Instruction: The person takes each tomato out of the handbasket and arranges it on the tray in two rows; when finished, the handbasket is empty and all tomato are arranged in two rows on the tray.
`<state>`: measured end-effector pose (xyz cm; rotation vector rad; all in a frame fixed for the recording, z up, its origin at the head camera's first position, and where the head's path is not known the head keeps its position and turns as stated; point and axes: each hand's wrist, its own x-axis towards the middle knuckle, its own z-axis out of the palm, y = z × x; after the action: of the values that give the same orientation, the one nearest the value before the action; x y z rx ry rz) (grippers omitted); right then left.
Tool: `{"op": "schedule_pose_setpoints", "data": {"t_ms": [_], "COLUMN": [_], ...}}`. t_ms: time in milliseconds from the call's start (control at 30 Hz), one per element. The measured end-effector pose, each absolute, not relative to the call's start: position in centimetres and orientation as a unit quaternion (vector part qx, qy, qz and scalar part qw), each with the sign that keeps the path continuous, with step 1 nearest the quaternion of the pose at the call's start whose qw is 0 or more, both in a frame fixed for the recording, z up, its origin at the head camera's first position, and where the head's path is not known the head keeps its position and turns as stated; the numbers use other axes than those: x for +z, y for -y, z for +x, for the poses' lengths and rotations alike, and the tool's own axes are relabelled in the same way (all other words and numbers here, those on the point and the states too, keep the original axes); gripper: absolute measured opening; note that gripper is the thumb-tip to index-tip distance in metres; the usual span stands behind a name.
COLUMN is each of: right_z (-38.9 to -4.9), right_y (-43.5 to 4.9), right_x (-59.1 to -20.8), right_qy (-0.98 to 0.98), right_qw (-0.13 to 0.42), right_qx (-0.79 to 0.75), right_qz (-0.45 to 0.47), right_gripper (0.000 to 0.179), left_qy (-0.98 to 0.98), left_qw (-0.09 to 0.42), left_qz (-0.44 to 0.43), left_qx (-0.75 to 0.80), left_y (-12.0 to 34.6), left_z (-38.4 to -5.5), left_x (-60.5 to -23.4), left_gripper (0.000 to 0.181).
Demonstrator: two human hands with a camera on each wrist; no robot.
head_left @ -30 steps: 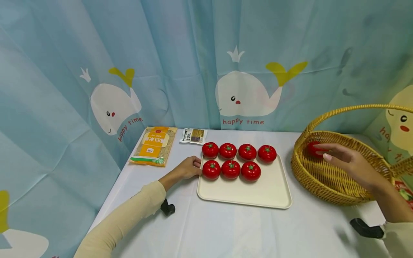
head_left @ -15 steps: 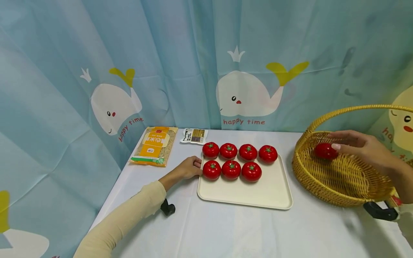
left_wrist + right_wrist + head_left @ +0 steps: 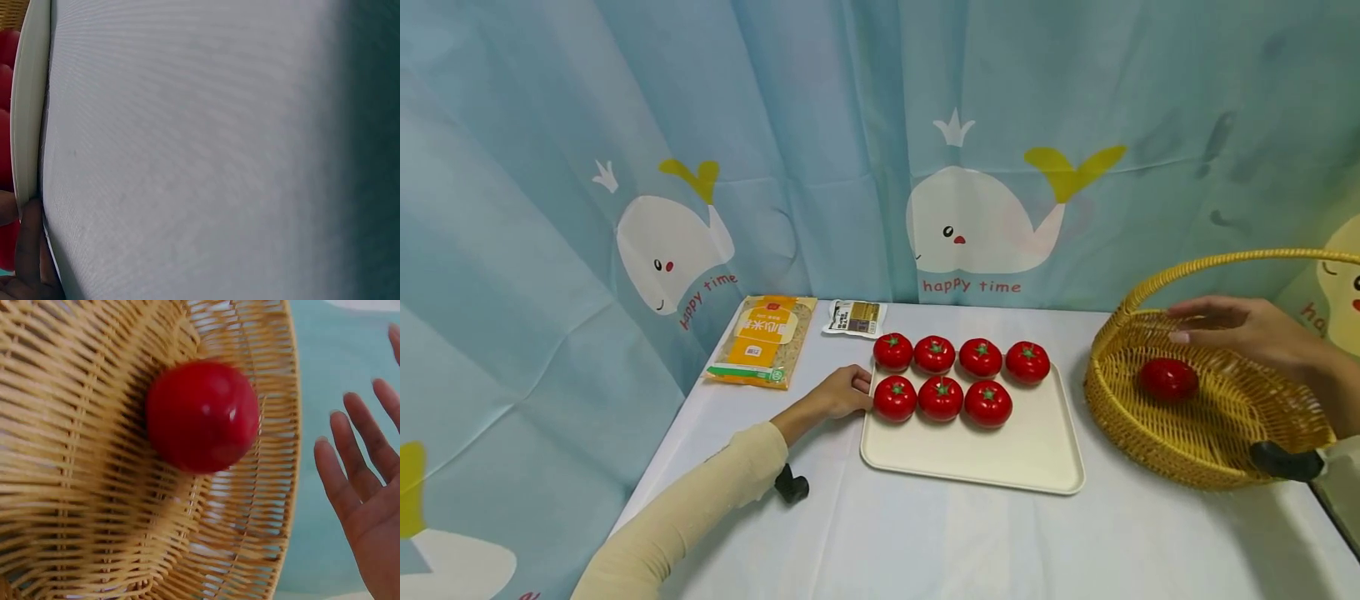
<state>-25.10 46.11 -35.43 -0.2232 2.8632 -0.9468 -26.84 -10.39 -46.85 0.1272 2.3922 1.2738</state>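
Note:
My left hand (image 3: 842,391) pinches the left edge of a cream tray (image 3: 970,458). In the left wrist view its thumb lies over the tray rim (image 3: 31,112) and the fingers are below. Several red tomatoes (image 3: 941,398) with green stems stand in two rows on the tray. To the right, a wicker basket (image 3: 1120,417) holds a single tomato (image 3: 1169,380), its stem not visible. Above the basket's far right side hovers my right hand (image 3: 1262,333). Its fingers are extended, apart from that tomato (image 3: 203,417), with nothing held.
Behind the tray lies a small white packet (image 3: 855,318), and a yellow bag of grain-like food (image 3: 762,342) is to its left. The basket's handle (image 3: 1240,260) arches high over it. A patterned curtain (image 3: 820,167) stands behind the table.
My right hand has let go of the tomato in the basket and drawn away to the right and up. The tomato has rolled nearer the basket's middle. My left hand keeps its place.

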Motion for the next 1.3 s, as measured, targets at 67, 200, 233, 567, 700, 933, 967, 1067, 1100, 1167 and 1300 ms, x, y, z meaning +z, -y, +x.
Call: {"op": "schedule_pose_setpoints", "data": {"t_ms": [67, 200, 233, 567, 700, 933, 967, 1067, 1100, 1167, 1300], "right_z": [-25.4, -25.7, -25.7, -26.3, -26.5, -26.5, -26.5, -26.5, -26.5, -26.6, -26.9], "right_y": [-46.5, -47.2, -47.4, -47.7, -47.5, -47.5, -47.4, -47.4, -47.4, -47.5, -47.7], "right_x": [-35.7, -36.2, -36.3, -37.7, -38.4, -39.6, -39.6, -39.8, -39.8, -39.9, -40.0], "right_qy": [-0.949, -0.954, -0.954, -0.944, -0.946, -0.935, -0.933, -0.932, -0.932, -0.930, -0.915], "right_qw": [0.063, 0.084, 0.089, 0.152, 0.158, 0.175, 0.182, 0.193, 0.195, 0.203, 0.236], "right_qx": [-0.299, -0.277, -0.273, -0.272, -0.257, -0.267, -0.270, -0.263, -0.262, -0.265, -0.286], "right_qz": [-0.078, -0.084, -0.084, -0.105, -0.119, -0.152, -0.153, -0.159, -0.158, -0.156, -0.159], "right_gripper": [0.058, 0.059, 0.058, 0.062, 0.063, 0.060, 0.060, 0.059, 0.058, 0.058, 0.055], "left_qy": [-0.861, -0.862, -0.862, -0.859, -0.857, -0.857, -0.857, -0.859, -0.860, -0.861, -0.862], "left_qw": [0.212, 0.213, 0.214, 0.217, 0.218, 0.220, 0.220, 0.219, 0.218, 0.215, 0.215], "left_qz": [0.048, 0.051, 0.051, 0.046, 0.045, 0.040, 0.040, 0.042, 0.043, 0.046, 0.045], "left_qx": [0.459, 0.457, 0.456, 0.461, 0.464, 0.464, 0.463, 0.462, 0.460, 0.458, 0.456], "left_y": [10.3, 10.2, 10.2, 10.1, 10.2, 10.2, 10.3, 10.3, 10.3, 10.4, 10.4], "left_z": [-26.9, -26.9, -26.9, -26.9, -26.9, -26.8, -26.8, -26.9, -26.9, -27.0, -27.0], "left_x": [-46.9, -46.9, -46.9, -46.8, -46.9, -46.9, -47.0, -46.9, -46.9, -46.9, -46.9], "left_gripper": [0.045, 0.045, 0.045, 0.045, 0.046, 0.046, 0.046, 0.046, 0.046, 0.046, 0.046]}}
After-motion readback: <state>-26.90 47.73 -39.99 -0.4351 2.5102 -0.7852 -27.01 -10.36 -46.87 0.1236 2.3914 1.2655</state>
